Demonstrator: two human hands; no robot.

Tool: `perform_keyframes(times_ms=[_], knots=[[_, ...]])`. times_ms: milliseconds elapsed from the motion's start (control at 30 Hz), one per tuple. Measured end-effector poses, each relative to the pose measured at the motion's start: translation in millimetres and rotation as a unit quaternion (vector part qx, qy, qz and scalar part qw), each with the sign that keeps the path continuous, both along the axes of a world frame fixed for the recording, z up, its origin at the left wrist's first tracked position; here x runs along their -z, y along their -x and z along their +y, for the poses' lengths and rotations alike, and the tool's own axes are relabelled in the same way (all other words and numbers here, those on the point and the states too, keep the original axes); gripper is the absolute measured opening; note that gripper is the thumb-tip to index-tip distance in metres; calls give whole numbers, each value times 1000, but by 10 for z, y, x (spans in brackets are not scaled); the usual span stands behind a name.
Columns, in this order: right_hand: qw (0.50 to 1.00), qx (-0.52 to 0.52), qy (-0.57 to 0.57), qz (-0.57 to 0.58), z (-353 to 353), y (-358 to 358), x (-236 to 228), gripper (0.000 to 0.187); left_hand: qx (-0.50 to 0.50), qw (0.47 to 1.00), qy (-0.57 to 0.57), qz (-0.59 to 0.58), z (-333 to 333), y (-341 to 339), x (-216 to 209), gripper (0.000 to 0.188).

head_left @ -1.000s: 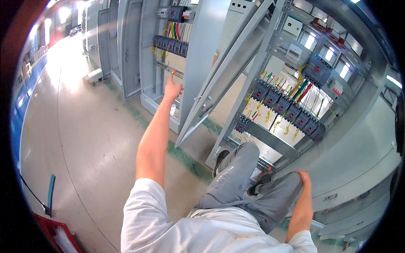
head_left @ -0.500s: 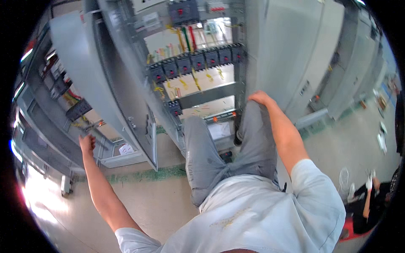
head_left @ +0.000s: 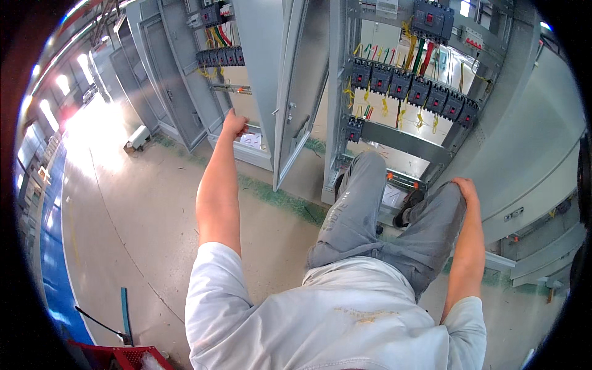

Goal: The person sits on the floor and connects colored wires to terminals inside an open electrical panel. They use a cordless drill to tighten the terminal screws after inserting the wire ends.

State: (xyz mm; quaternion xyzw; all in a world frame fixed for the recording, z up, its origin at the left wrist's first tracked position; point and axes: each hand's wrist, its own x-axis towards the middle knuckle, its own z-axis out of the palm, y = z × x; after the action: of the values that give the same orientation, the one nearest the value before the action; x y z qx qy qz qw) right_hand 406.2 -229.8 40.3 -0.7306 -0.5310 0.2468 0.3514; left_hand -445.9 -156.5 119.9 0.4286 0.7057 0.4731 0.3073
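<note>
The floor (head_left: 160,259) is smooth and pale, crossed by a thin dark seam and a rough green band. Two tall cabinets of grey sheet metal stand on it. The right cabinet (head_left: 338,86) is an open frame of perforated posts and flat crossbars, in front of the person's legs; the left cabinet (head_left: 265,80) stands beyond a tilted-looking, flat metal door (head_left: 303,74). A creased white cotton-like shirt (head_left: 345,320) and wrinkled grey trousers (head_left: 354,197) cover the person.

The right hand (head_left: 467,187) lies over the right knee, on the cloth; I cannot tell how firmly its fingers press. The left hand (head_left: 234,126) is raised before the left cabinet's opening, index finger straight, the other fingers bent; whether it pinches or touches anything I cannot tell.

Boxy dark plastic breakers (head_left: 419,91) sit in a row across the right cabinet, below one larger block (head_left: 431,21). White paper (head_left: 251,140) lies in the left cabinet's base, near the left hand. Thin yellow wires (head_left: 385,106) dangle in loose twists beneath the row.
</note>
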Motion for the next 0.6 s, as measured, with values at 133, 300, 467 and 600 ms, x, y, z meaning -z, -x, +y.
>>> perform_keyframes(times_ms=[133,300,467,600], knots=[[1000,-10,-15,-11,51,-193,-30,43,2,1000,7,-3,8,-25,124,99],[994,36,-1,-100,-194,-636,92,45,-23,999,-21,-11,293,-448,429,64],[989,1,8,-146,206,132,-225,49,-12,998,-67,11,488,790,185,21],[984,58,70,-156,-8,-15,-57,45,16,997,38,71,553,180,467,25]])
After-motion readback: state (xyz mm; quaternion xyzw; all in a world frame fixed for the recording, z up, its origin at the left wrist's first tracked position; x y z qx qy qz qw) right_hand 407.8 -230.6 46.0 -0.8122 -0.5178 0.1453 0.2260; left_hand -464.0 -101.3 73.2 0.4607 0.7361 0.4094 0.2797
